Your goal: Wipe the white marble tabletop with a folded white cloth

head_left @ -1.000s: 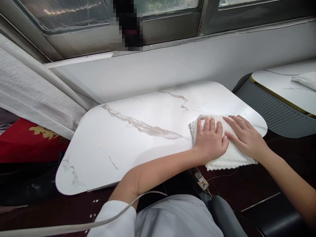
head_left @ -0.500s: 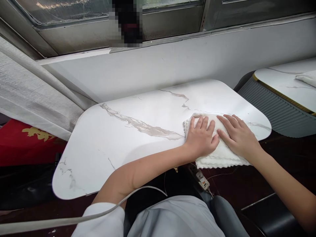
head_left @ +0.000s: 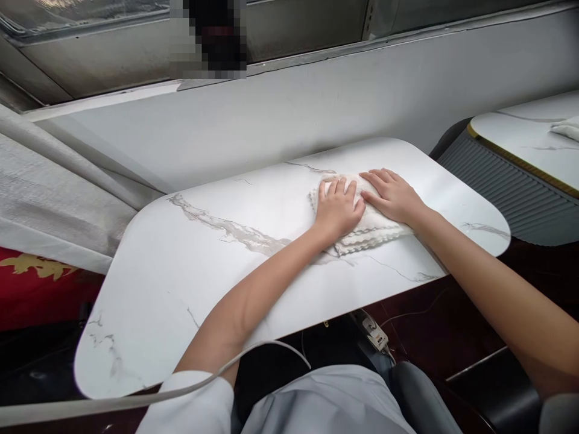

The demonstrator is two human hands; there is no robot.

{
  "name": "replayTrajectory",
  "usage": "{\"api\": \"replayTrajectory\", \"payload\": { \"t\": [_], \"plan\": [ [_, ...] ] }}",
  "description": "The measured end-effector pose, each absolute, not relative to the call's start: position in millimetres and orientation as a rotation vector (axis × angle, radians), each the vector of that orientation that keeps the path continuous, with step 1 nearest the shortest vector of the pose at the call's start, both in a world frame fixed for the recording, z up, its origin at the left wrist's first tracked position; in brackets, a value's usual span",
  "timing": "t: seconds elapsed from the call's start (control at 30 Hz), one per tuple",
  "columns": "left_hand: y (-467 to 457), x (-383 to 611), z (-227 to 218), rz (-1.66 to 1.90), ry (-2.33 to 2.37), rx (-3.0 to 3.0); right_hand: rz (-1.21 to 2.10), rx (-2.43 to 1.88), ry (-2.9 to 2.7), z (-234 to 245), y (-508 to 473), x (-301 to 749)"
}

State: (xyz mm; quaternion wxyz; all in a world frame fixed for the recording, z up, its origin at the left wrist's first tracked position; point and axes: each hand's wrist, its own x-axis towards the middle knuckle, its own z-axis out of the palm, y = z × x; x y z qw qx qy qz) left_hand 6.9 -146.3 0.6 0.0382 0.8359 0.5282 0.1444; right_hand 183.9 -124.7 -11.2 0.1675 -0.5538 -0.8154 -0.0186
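A folded white cloth [head_left: 375, 229] lies on the white marble-look tabletop [head_left: 190, 271], toward its far right part. My left hand [head_left: 337, 208] rests flat on the cloth's left half, fingers stretched forward. My right hand [head_left: 391, 194] lies flat on the right half, fingers pointing left and touching the left hand. Both palms press down on the cloth, and most of it is hidden under them.
A white wall [head_left: 280, 120] under a window runs behind the table. A grey curtain [head_left: 49, 193] hangs at the left. A second marble table [head_left: 525, 141] with another white cloth [head_left: 567, 128] stands at the right. A white cable [head_left: 253, 352] and a small controller [head_left: 376, 333] are near my lap.
Both hands have pushed the cloth away from the near right edge toward the wall and a little left. It now lies fully on the tabletop.
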Motion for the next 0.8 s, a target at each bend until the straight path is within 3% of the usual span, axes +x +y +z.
{"api": "replayTrajectory", "payload": {
  "t": [0.53,0.8],
  "plan": [
    [-46.5,-15.7,-0.7,0.517,1.671,2.489,0.018,-1.605,-2.297,-16.6,-19.6,161.0],
    [-10.8,-31.9,-2.8,0.561,1.656,2.482,-0.239,-1.598,-2.237,-24.6,17.0,144.3]
  ]
}}
